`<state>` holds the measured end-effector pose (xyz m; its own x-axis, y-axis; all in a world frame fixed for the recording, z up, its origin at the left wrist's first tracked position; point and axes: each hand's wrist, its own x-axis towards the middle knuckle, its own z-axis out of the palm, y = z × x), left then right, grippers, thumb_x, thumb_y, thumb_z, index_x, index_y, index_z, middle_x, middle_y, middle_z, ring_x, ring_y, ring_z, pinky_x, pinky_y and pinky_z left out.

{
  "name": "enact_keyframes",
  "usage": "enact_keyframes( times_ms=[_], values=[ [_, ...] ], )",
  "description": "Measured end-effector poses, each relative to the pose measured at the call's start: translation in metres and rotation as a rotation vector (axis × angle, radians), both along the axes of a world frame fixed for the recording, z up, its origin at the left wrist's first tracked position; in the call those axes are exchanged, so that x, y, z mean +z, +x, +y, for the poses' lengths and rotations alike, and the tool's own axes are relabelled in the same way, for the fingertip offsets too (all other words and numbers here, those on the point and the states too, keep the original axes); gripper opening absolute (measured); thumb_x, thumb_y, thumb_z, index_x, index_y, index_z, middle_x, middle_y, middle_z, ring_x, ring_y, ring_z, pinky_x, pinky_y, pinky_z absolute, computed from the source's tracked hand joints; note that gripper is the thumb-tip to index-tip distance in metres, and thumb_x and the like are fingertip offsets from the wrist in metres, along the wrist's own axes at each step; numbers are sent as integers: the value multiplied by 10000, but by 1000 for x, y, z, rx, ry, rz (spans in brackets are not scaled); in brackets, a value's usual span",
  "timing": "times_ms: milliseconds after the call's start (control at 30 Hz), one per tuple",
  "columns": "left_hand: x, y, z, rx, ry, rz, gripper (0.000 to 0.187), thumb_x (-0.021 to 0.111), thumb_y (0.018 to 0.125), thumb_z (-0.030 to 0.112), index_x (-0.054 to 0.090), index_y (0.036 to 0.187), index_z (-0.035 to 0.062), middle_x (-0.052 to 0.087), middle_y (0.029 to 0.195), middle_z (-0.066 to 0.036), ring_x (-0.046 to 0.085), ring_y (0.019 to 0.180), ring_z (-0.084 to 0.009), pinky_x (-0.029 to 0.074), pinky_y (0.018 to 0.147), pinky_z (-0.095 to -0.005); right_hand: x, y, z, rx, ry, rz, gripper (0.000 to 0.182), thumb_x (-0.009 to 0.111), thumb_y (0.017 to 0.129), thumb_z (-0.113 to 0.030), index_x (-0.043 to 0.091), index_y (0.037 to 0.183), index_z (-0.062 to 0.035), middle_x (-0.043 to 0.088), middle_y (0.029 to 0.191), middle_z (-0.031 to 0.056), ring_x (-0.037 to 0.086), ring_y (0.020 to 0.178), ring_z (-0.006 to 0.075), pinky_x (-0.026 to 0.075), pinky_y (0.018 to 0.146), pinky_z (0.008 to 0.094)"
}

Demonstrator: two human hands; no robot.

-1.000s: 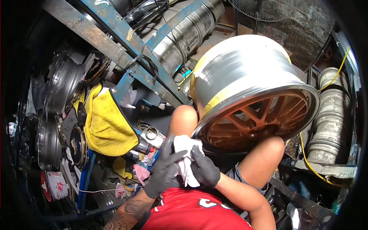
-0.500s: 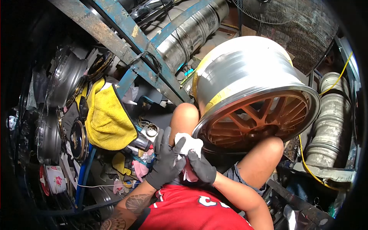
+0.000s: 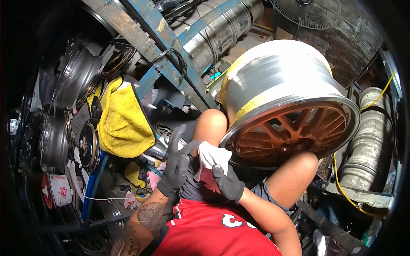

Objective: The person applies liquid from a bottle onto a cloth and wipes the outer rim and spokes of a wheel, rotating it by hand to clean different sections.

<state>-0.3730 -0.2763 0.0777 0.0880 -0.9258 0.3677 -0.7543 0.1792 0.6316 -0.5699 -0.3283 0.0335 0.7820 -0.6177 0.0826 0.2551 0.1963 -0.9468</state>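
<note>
A large alloy wheel rim (image 3: 277,81), polished silver on the barrel with orange spokes (image 3: 294,130), rests tilted between my bare knees. Both hands wear dark grey gloves. My right hand (image 3: 228,183) grips a white rag (image 3: 211,160) with a reddish stain, held against my left thigh just below the rim's lip. My left hand (image 3: 177,160) is beside the rag with its fingers spread; one finger touches the rag's upper edge.
A yellow cloth (image 3: 124,119) hangs over stacked hubcaps (image 3: 72,89) at left. A rusty blue steel frame (image 3: 171,55) crosses above. Bare metal rims (image 3: 367,141) stand at right with a yellow hose (image 3: 341,175). A fan (image 3: 305,10) sits at the top.
My left hand has let go of the rag and opened, lifting up and to the left. My right hand keeps the rag, now showing its reddish side.
</note>
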Motion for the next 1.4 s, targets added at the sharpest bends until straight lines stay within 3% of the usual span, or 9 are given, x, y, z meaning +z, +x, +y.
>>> enact_keyframes(
  times_ms=[100, 400, 567, 667, 833, 933, 1033, 1133, 1400],
  values=[
    [9, -7, 2, -32, 107, 48, 538, 346, 1060, 395, 651, 1371, 79, 395, 1565, -244, 325, 1477, -415, 207, 1227, -504, -7, 1, -4, -52, -219, 53, 642, 286, 1112, -432, 374, 1517, 59, 463, 1467, 282, 431, 1387, 434, 277, 1199, 459],
    [13, -16, 4, 69, 111, -247, 591, 303, 1060, 508, 657, 1395, 172, 398, 1553, -249, 306, 1440, -487, 192, 1204, -568, 9, 3, -6, -161, -327, 51, 500, 341, 1095, -406, 536, 1214, 39, 570, 1090, 257, 520, 1022, 456, 406, 932, 518],
    [7, -31, 14, -30, 140, -308, 538, 321, 1056, 507, 671, 1370, 246, 389, 1552, -250, 280, 1450, -491, 175, 1197, -598, 12, 0, -6, -223, -469, 8, 444, 376, 1095, -342, 521, 1266, 41, 556, 1147, 257, 524, 1074, 452, 404, 992, 508],
    [3, -26, 8, 35, 99, -443, 444, 414, 1047, 439, 716, 1291, 223, 337, 1582, -239, 252, 1472, -487, 175, 1203, -594, 8, -3, -2, -164, -362, 28, 442, 382, 1099, -315, 501, 1330, 42, 561, 1192, 257, 539, 1111, 419, 411, 1026, 491],
    [-9, -18, 16, -25, 5, -210, 577, 288, 1072, 531, 650, 1399, 223, 309, 1604, -262, 250, 1473, -483, 161, 1219, -566, 8, -9, 1, 86, 212, 13, 638, 336, 1096, -533, 535, 1323, 29, 655, 938, 114, 604, 694, 163, 522, 696, 308],
    [2, -7, 2, 78, -140, 184, 570, 279, 1092, 475, 610, 1442, 169, 278, 1622, -276, 261, 1484, -459, 174, 1221, -526, -1, -5, 5, 38, 310, -70, 717, 339, 1067, -619, 479, 1389, 7, 661, 997, 108, 643, 789, 168, 533, 715, 297],
    [-5, -14, 6, 94, 78, -356, 555, 285, 1094, 439, 575, 1475, 159, 277, 1621, -278, 259, 1480, -465, 186, 1213, -531, -1, -3, 6, 41, 384, -118, 696, 337, 1077, -597, 437, 1428, -4, 619, 1067, 88, 600, 862, 146, 507, 765, 283],
    [-8, -23, 8, 73, 75, -331, 577, 274, 1098, 439, 495, 1536, 136, 278, 1620, -253, 268, 1490, -444, 189, 1218, -543, -8, -9, 7, 83, 495, -116, 651, 301, 1100, -548, 391, 1465, -17, 553, 1162, 74, 526, 996, 133, 455, 899, 285],
    [-9, -34, 7, 109, 105, -329, 516, 404, 1060, 348, 491, 1530, 154, 289, 1596, -272, 262, 1477, -471, 196, 1208, -565, -3, -12, -1, 87, 246, -64, 637, 322, 1091, -554, 427, 1410, -12, 589, 1075, 74, 579, 905, 152, 496, 795, 294]
  ],
)
